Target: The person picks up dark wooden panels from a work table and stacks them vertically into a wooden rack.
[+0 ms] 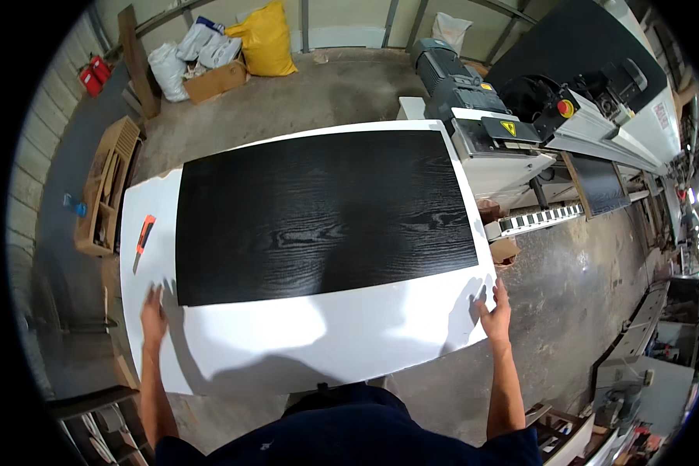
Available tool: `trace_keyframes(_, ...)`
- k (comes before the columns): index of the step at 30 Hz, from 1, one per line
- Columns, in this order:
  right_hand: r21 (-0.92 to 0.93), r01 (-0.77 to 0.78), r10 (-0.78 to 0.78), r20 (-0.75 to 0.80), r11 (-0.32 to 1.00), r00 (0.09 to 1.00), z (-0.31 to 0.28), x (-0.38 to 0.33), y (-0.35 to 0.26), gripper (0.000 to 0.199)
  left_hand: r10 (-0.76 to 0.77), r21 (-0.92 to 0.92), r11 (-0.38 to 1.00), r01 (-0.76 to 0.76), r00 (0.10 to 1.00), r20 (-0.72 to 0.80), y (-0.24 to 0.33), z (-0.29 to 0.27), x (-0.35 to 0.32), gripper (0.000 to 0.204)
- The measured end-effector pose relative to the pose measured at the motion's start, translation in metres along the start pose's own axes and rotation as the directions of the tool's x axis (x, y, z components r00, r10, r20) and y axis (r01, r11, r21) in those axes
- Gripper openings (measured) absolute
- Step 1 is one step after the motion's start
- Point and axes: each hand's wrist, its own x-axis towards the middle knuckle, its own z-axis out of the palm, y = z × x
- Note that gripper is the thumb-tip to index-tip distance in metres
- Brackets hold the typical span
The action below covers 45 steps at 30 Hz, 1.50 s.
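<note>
A large black wood-grain panel (318, 210) lies flat on a bigger white board (287, 342). Beside the panel's near left corner is my left hand (154, 317), held over the white surface with its fingers extended and nothing in it. My right hand (495, 312) is at the right edge of the white board, below the panel's near right corner, fingers apart and empty. Neither hand appears to touch the black panel. An orange and black utility knife (144, 242) rests on the white board left of the panel.
At the right stands a machine with a grey motor (450, 81) and a red stop button (565, 109). White sacks (168, 71), a yellow bag (268, 43) and a cardboard box (215, 82) sit by the far wall. A wooden crate (109, 186) stands left of the board.
</note>
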Motion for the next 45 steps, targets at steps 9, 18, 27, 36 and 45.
trace_keyframes(9,-0.086,0.314,-0.308,0.076,0.946,0.948,0.036,0.065,-0.021,0.087,0.066,-0.283,0.957,-0.065,0.998,-0.008,0.121,0.018,-0.011,0.093)
trace_keyframes(18,-0.128,0.271,-0.259,0.1,0.954,0.961,0.032,0.1,-0.034,0.084,0.059,-0.179,0.98,-0.092,0.981,-0.184,0.115,0.033,-0.002,0.077)
trace_keyframes(27,-0.285,0.231,-0.194,0.152,0.93,0.969,0.029,0.099,-0.046,0.081,-0.048,-0.338,0.941,0.003,0.991,-0.125,0.115,0.038,-0.004,0.077)
trace_keyframes(36,0.254,-0.017,-0.056,0.276,0.967,0.96,0.024,0.102,-0.027,0.092,-0.063,-0.529,0.844,0.094,0.995,0.076,0.098,0.016,0.005,0.089)
trace_keyframes(45,0.347,-0.22,0.187,0.126,0.911,0.974,0.052,0.097,-0.028,0.037,-0.194,-0.765,0.538,0.354,0.935,0.297,0.109,0.001,0.088,0.049)
